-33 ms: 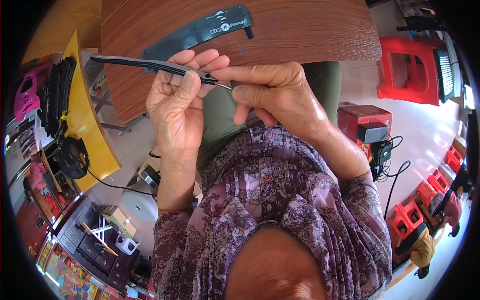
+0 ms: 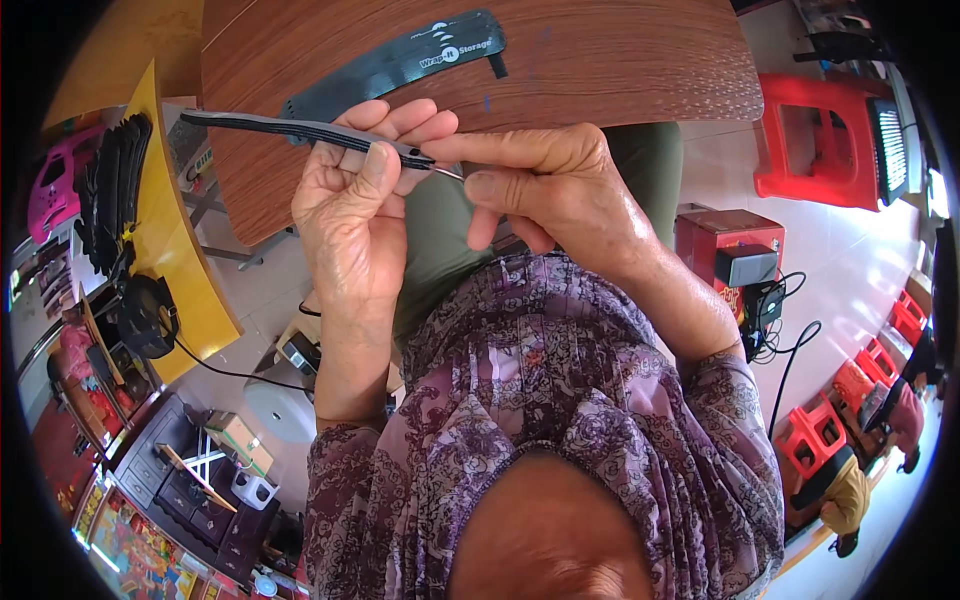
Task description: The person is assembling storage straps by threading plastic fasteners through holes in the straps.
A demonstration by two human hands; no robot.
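My left hand (image 2: 348, 205) is closed around a flat stack of black and grey straps (image 2: 265, 124), its thumb pressing on the near side. The long end of the stack points left over the table. At the right end, my right hand (image 2: 565, 185) pinches a thin metal rod (image 2: 449, 174) between thumb and index finger. The rod's tip meets the strap end, and its rear is hidden in my fingers. Beyond my hands, a dark strip-shaped piece with white print (image 2: 385, 65) lies on the wooden table (image 2: 620, 65).
On the left stands a yellow board-like surface (image 2: 195, 300) with a bundle of black straps (image 2: 115, 190) beside it. A red plastic stool (image 2: 812, 150) and a red box (image 2: 735, 232) with black devices and cables are on the right. Other people sit at the far right.
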